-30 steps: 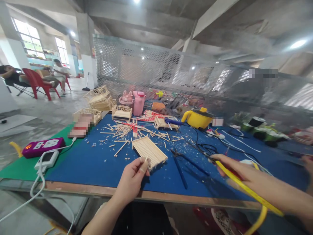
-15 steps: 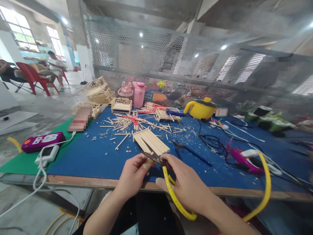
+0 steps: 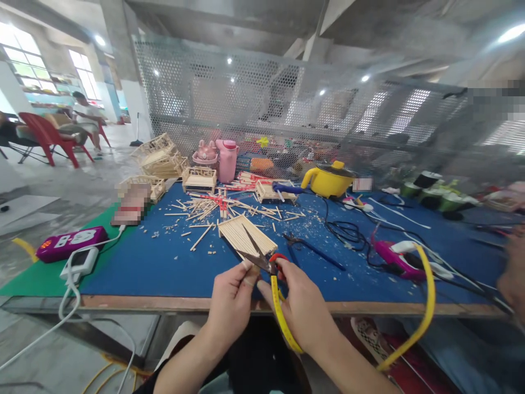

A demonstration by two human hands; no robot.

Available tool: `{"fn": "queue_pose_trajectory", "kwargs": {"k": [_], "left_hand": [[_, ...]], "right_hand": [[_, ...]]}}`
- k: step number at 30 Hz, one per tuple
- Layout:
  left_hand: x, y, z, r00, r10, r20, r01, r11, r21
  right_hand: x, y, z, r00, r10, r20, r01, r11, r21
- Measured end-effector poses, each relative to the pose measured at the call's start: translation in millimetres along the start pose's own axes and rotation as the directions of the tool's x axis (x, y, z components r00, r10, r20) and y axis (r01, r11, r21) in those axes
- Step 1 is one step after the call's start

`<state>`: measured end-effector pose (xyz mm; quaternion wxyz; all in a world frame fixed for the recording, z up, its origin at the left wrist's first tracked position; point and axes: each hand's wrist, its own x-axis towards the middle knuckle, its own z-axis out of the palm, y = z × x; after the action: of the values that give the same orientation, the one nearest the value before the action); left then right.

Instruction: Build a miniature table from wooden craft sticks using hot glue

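Note:
My right hand point(image 3: 301, 301) grips a pair of scissors point(image 3: 262, 262) with yellow-wrapped and red handles. The blades are spread apart and point away to the left. My left hand point(image 3: 233, 293) is pinched just left of the blades, its fingertips close to the lower blade; what small piece it holds, if any, is hard to make out. Just beyond the scissors lies a small slatted panel of pale wooden sticks point(image 3: 233, 232), partly behind the blades. Right of it, blue-handled pliers point(image 3: 320, 254) rest on the blue table mat point(image 3: 164, 279).
Loose sticks point(image 3: 205, 210) and chips lie behind the panel. Small wooden bed-like frames point(image 3: 199, 179) stand farther back, near a pink bottle point(image 3: 227, 160). A yellow pot point(image 3: 330, 180), cables and a purple power strip point(image 3: 397, 260) are at right. Another person's hand point(image 3: 512, 268) shows at the right edge.
The scissor blades have opened wider and tilted upward, and the red handle now shows. My left hand stays pinched beside them. Another person's hand has appeared at the right edge.

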<state>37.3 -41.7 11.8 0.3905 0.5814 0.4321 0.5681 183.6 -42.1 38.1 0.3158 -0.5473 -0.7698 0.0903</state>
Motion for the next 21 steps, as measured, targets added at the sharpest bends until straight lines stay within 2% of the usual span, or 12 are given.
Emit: {"fn": "queue_pose_trajectory", "kwargs": {"k": [4, 9, 12, 15, 18, 21], "left_hand": [[-5.7, 5.7, 10.3, 0.995, 0.043, -0.086, -0.035, 0.995, 0.098], [-10.4, 13.3, 14.8, 0.993, 0.047, -0.105, -0.034, 0.992, 0.124], [-10.4, 17.7, 14.9, 0.986, 0.059, -0.159, -0.033, 0.986, 0.163], [-8.2, 20.3, 14.5, 0.977, 0.088, -0.193, -0.052, 0.982, 0.183], [-5.5, 20.7, 12.9, 0.980, 0.095, -0.173, -0.059, 0.977, 0.205], [-2.8, 20.6, 8.1, 0.985, 0.092, -0.148, -0.060, 0.976, 0.209]], "right_hand": [[-5.0, -1.1, 1.0, 1.000, 0.000, -0.012, 0.000, 1.000, -0.011], [-8.6, -3.5, 0.0, 1.000, -0.008, -0.023, 0.009, 1.000, 0.026], [-10.4, -2.6, -4.4, 0.998, 0.013, 0.066, -0.012, 1.000, -0.013], [-9.3, -1.4, -13.5, 0.986, 0.051, 0.157, -0.029, 0.989, -0.143], [-4.0, -0.2, -27.1, 0.975, 0.055, 0.216, 0.003, 0.966, -0.258], [4.1, 4.9, -43.6, 0.958, 0.037, 0.285, 0.044, 0.961, -0.274]]}}
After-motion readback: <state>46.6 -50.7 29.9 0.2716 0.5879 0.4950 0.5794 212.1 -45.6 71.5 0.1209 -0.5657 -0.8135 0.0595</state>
